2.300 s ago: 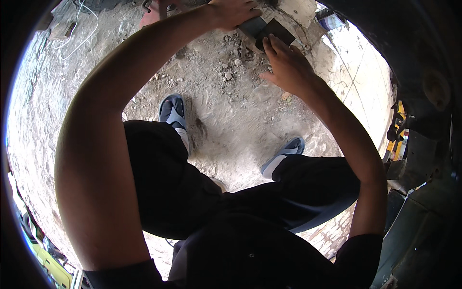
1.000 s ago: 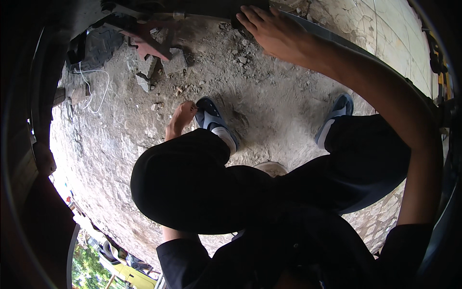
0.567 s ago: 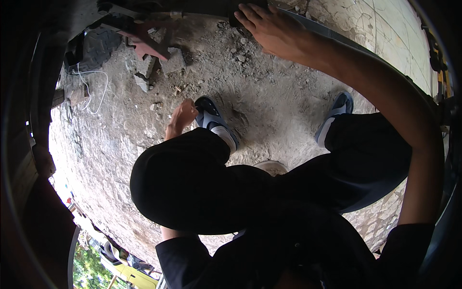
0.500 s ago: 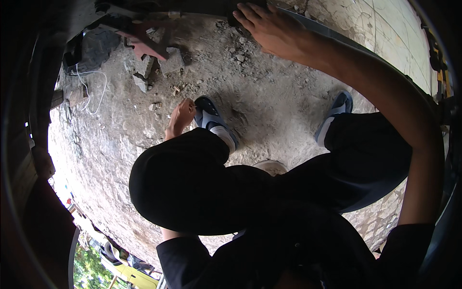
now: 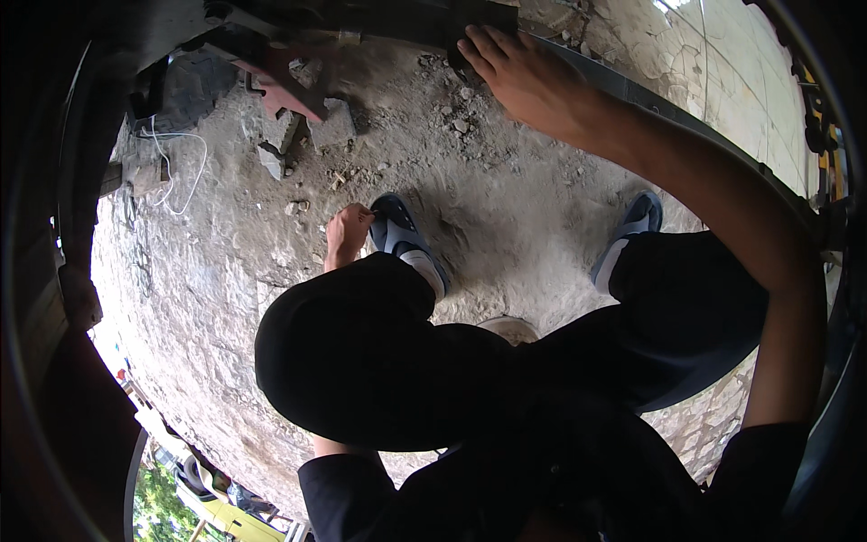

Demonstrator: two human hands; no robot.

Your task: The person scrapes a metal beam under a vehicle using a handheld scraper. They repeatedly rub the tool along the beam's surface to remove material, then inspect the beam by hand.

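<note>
My right hand (image 5: pixel 533 83) reaches far forward, its fingers stretched flat over a dark block-like part (image 5: pixel 488 34) on a long dark beam (image 5: pixel 623 83). Low beside my left shoe is my left hand (image 5: pixel 347 233), its fingers curled together in a pinch. Whatever those fingers hold, if anything, is too small to make out. The blue-grey clog (image 5: pixel 394 222) on my left foot sits right by the fingertips, and I cannot tell whether they touch it. The matching clog (image 5: pixel 643 215) on my right foot stands farther right.
A reddish metal stand (image 5: pixel 287 90) rests by broken concrete blocks (image 5: pixel 334 125) at the far left, near a dark tyre (image 5: pixel 191 86). A thin white cord (image 5: pixel 200 167) loops on the rough ground. Loose rubble (image 5: pixel 461 122) lies ahead. A round pale object (image 5: pixel 510 329) shows beneath me.
The whole view has shifted slightly, moving the scene a little down and right. My right hand still lies on the dark part; my left hand stays pinched near the left clog.
</note>
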